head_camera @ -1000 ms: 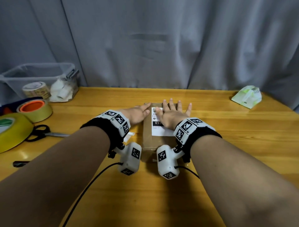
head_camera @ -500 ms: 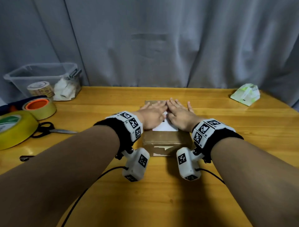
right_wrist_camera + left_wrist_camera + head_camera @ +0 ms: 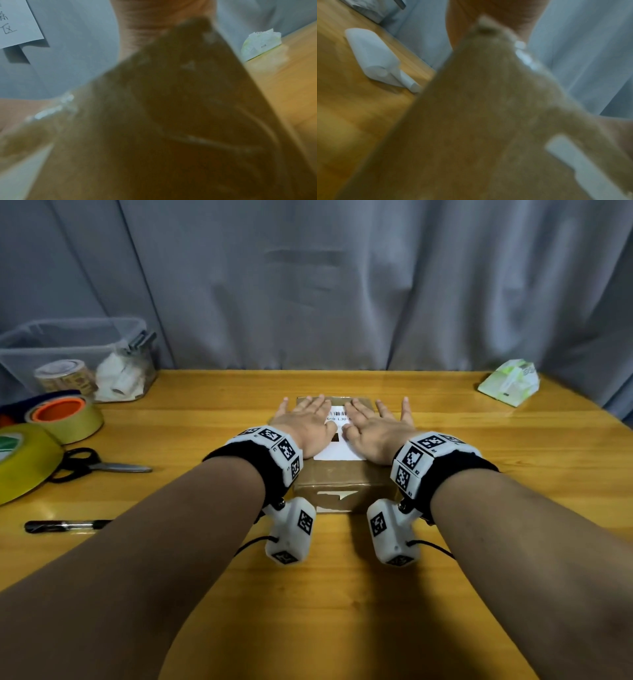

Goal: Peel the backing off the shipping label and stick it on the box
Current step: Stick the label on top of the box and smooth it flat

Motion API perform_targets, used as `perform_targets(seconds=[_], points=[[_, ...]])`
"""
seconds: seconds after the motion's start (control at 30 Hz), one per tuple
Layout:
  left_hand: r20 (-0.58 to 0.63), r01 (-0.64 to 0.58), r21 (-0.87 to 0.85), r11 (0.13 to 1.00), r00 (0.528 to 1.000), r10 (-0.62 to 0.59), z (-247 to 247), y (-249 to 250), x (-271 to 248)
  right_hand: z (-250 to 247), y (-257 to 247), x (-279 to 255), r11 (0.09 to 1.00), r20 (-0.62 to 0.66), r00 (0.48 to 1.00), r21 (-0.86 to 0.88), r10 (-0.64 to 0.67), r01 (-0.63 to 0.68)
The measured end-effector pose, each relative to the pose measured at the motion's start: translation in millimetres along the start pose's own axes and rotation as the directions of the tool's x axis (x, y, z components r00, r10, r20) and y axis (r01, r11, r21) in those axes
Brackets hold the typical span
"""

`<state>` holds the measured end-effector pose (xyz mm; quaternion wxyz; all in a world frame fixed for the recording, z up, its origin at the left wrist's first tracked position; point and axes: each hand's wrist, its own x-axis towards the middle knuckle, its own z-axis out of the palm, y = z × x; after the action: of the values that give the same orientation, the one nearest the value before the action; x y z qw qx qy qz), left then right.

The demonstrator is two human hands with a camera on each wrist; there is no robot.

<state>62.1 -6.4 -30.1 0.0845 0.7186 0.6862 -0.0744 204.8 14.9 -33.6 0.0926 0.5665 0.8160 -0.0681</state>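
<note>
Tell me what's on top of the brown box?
A white shipping label lies on the brown cardboard box, with both flat hands, left and right, pressing on it. They cover most of its print and edges.

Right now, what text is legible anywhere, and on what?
"010 L30-": white shipping label on the brown cardboard box; cut off by the hands; barcode above it.
Handwritten characters: white paper sheet on the grey curtain; unreadable.
Yellow tape roll, green-white tissue pack: print too small.
</note>
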Motion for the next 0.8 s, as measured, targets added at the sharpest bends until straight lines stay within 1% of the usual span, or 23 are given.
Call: perform_targets(seconds=[0.17, 0.23, 0.3, 0.37, 0.4, 0.47, 0.57, 0.67, 0.73, 0.8], points=[[-0.002, 0.084, 0.035, 0.996, 0.996, -0.084, -3, 0, -1, -4, -4, 0, 0.992, 0.010, 0.997, -0.097, 0.082, -0.080], [-0.029, 0.129, 0.048, 0.990, 0.991, -0.128, -4, -1, 0, -8, -8, 1, 0.988, 0.010, 0.997, -0.132, 0.083, -0.081], [-0.057, 0.132, 0.006, 0.991, 0.990, -0.131, -2, -3, -2, -10, -10, 2, 0.994, 0.003, 1.000, -0.106, 0.003, -0.002], [-0.053, 0.077, -0.043, 0.996, 0.995, -0.079, 1, -5, -5, -8, -11, 2, 0.996, 0.012, 0.996, -0.029, -0.088, 0.088], [-0.038, 0.062, -0.054, 0.997, 0.997, -0.064, 1, -5, -6, -6, -12, 2, 0.995, 0.018, 0.995, 0.007, -0.101, 0.101], [-0.018, 0.076, -0.044, 0.996, 0.997, -0.077, 0, -6, -6, -3, -11, 4, 0.996, 0.011, 0.997, 0.028, -0.080, 0.080], [-0.008, 0.125, -0.044, 0.991, 0.992, -0.125, -1, -14, -6, -3, -4, 6, 1.000, -0.017, 1.000, -0.019, -0.018, 0.018], [-0.006, 0.156, -0.059, 0.986, 0.988, -0.156, -2, -23, -8, -7, 4, 3, 0.997, -0.010, 0.999, -0.074, 0.033, -0.033], [-0.064, 0.103, -0.057, 0.993, 0.992, -0.107, -3, -21, -10, -10, 0, 3, 0.994, -0.034, 0.999, -0.101, 0.027, -0.030], [-0.106, -0.015, -0.082, 0.996, 0.994, 0.007, -1, -11, -12, -10, -7, 4, 0.998, -0.069, 0.997, -0.064, -0.031, 0.027]])
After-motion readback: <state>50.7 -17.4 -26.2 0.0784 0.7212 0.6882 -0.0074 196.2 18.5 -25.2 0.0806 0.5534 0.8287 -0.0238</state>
